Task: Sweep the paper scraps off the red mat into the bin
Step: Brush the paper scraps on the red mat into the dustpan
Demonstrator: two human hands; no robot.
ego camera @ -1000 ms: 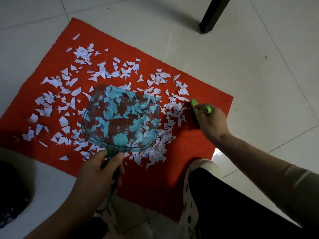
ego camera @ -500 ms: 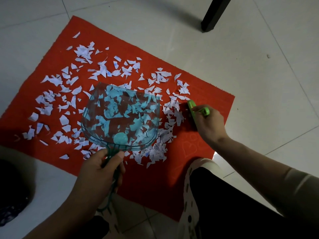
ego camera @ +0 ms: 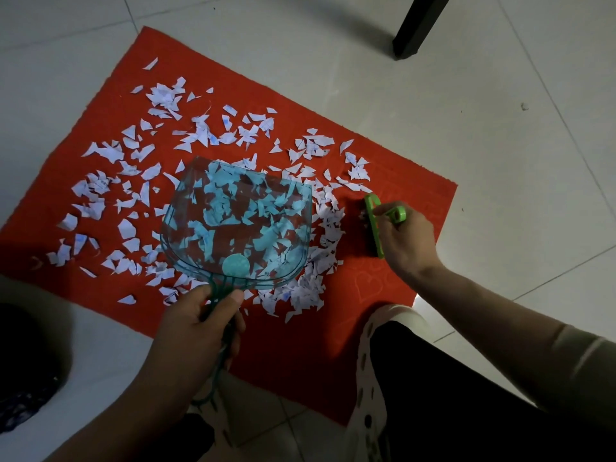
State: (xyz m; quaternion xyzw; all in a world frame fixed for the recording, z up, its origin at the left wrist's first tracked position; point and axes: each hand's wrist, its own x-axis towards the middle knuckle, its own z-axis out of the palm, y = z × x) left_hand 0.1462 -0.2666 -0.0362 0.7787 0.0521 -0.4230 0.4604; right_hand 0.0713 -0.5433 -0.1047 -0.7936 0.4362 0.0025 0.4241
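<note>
A red mat lies on the tiled floor, strewn with several white paper scraps. My left hand grips the handle of a clear teal dustpan, held over the mat's middle with scraps showing through it. My right hand holds a small green brush pressed on the mat at the right. A dense heap of scraps lies between brush and dustpan. A dark bin shows at the lower left edge, its inside hard to make out.
A black furniture leg stands on the pale tiles beyond the mat's far right corner. My knee in dark trousers and a spotted white slipper sit at the mat's near right corner.
My right hand has drawn the green brush leftwards and slightly down the mat, pushing scraps towards the dustpan. The dustpan and my left hand have barely shifted.
</note>
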